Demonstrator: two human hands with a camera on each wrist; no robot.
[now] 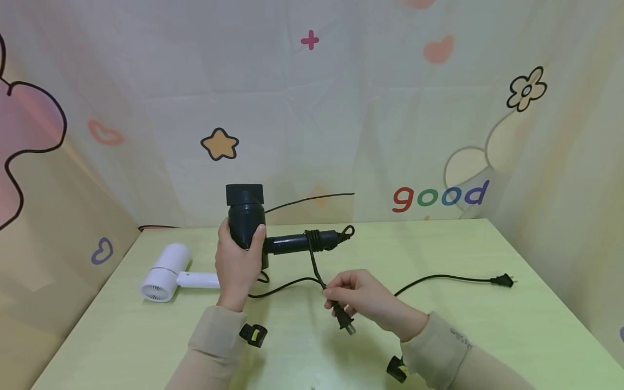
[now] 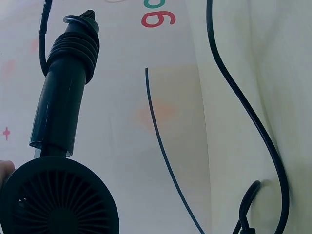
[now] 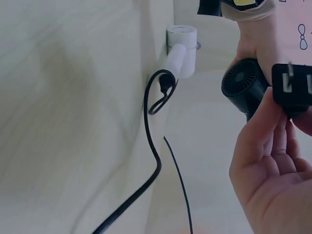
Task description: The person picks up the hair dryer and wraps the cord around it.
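My left hand (image 1: 239,271) grips the barrel of a black hair dryer (image 1: 245,225), its thumb on the near side. The dryer is held up over the table with its handle (image 1: 287,244) pointing right. Several turns of black cord (image 1: 313,240) wrap the handle near its end, and a loose length runs down from them. With thumb and fingers, my right hand (image 1: 370,300) pinches that length just above its plug (image 1: 345,320), whose prongs point down. The right wrist view shows the plug (image 3: 292,85) close up. In the left wrist view, the dryer's round vent grille (image 2: 61,204) faces the camera.
A white hair dryer (image 1: 168,265) lies on the pale green table (image 1: 292,357) at the left, partly behind my left hand. Its black cord (image 1: 287,284) passes behind my right hand to a plug (image 1: 502,280) on the right. A patterned curtain (image 1: 312,124) hangs behind the table.
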